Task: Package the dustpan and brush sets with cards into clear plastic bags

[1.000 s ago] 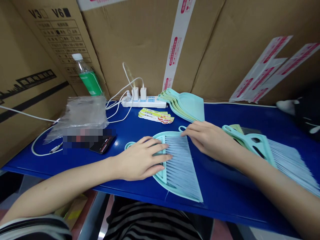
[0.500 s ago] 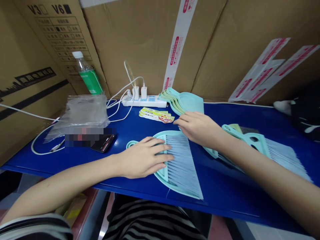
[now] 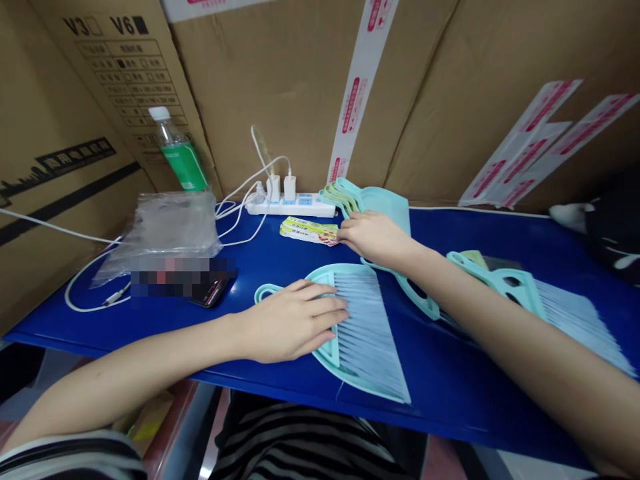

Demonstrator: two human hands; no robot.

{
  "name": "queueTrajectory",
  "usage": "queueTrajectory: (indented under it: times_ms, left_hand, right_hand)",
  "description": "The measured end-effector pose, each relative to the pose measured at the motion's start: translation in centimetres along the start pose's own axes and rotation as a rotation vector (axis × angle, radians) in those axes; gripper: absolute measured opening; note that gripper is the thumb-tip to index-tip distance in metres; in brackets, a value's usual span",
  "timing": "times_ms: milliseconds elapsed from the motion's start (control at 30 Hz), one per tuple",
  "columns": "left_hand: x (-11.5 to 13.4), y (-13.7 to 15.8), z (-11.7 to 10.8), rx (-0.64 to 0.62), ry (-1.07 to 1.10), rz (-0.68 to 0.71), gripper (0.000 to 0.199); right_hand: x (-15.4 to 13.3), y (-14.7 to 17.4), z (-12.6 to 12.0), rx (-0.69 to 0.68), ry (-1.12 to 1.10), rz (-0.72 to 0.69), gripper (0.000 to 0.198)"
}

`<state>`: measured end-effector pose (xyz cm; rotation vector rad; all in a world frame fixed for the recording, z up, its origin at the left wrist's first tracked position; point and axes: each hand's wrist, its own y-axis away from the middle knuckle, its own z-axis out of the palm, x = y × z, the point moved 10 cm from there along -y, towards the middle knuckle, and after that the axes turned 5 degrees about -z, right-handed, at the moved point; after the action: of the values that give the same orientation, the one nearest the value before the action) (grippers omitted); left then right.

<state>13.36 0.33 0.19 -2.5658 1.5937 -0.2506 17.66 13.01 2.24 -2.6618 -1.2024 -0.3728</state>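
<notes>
My left hand lies flat, fingers spread, over the handle end of a light blue hand brush. That brush rests inside a turquoise dustpan near the table's front edge. My right hand is at the right end of a small pile of printed labels, its fingers drawn together on the end of a label. The fingertips' grip is partly hidden. Behind the right hand stand stacked dustpans, turquoise and pale green. Another brush lies to the right, beyond my right forearm.
A white power strip with plugged-in chargers and cables runs along the back. On the left are clear plastic bags, a phone and a green-labelled bottle. Cardboard boxes wall the blue table at the back and left.
My right hand has moved a little left, onto the end of the printed labels. My left hand stays on the brush. The whole view has shifted slightly.
</notes>
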Motion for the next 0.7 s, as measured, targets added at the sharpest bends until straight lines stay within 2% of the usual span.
queueTrajectory:
  times_ms: [700]
  left_hand:
    - [0.06,-0.11,-0.34,-0.006,-0.058,0.002,0.035]
  right_hand:
    - [0.91,0.59,0.93,0.034,-0.038,-0.025,0.024]
